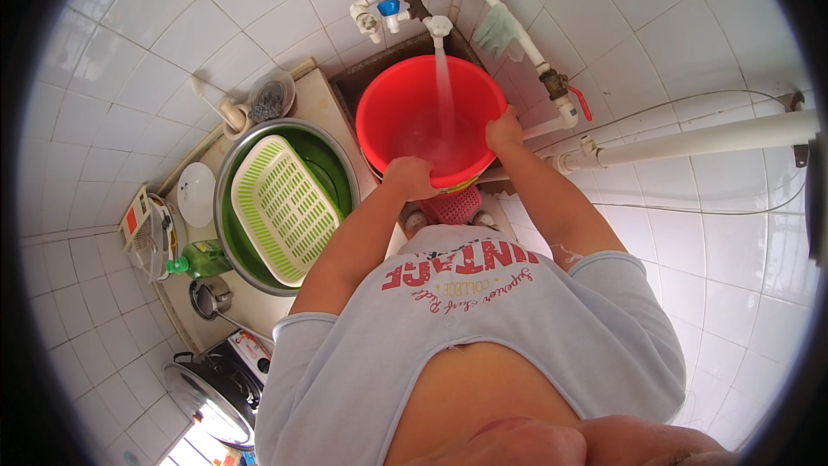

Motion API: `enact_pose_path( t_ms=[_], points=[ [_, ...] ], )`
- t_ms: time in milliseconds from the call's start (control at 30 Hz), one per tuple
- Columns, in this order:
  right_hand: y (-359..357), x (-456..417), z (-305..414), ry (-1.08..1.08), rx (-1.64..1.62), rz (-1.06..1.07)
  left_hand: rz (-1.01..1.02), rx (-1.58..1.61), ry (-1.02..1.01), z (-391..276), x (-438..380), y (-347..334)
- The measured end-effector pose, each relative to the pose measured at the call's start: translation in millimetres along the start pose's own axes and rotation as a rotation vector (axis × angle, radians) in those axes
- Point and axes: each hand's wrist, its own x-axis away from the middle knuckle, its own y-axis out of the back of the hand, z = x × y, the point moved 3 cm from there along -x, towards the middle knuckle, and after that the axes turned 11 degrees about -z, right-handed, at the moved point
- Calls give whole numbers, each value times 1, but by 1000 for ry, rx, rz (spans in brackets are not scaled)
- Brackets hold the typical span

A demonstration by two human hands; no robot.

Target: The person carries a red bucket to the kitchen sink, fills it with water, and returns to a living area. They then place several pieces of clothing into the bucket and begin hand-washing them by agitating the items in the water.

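A red plastic basin (388,103) stands in the corner sink (346,81), tilted a little towards me. Water runs into it from a white tap (440,26), and some water shows at its bottom. My left hand (411,178) grips the near rim on the left, with the thumb over the edge. On the right side of the rim, my right hand (504,129) holds the basin too; its fingers are partly hidden behind the wall. Below the basin a pink perforated plastic basket (456,206) shows in part.
Left on the counter (210,330), a white and green draining basket (284,207) lies in a large green-lined basin (223,220). Beside it are a green bottle (206,257) and a white plate (196,194). A red-handled valve (579,102) and white pipes (705,139) line the right wall.
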Motion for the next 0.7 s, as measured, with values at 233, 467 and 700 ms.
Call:
enact_pose_path(
  t_ms=[233, 467, 700],
  points=[
    [6, 3, 4, 4, 2, 10, -17, 12, -3, 2, 0, -4],
    [9, 6, 5, 8, -19, -3, 15, -9, 9, 0, 1, -1],
    [6, 5, 1, 16, -19, -29, 19, 4, 9, -3, 2, 2]
  ],
)
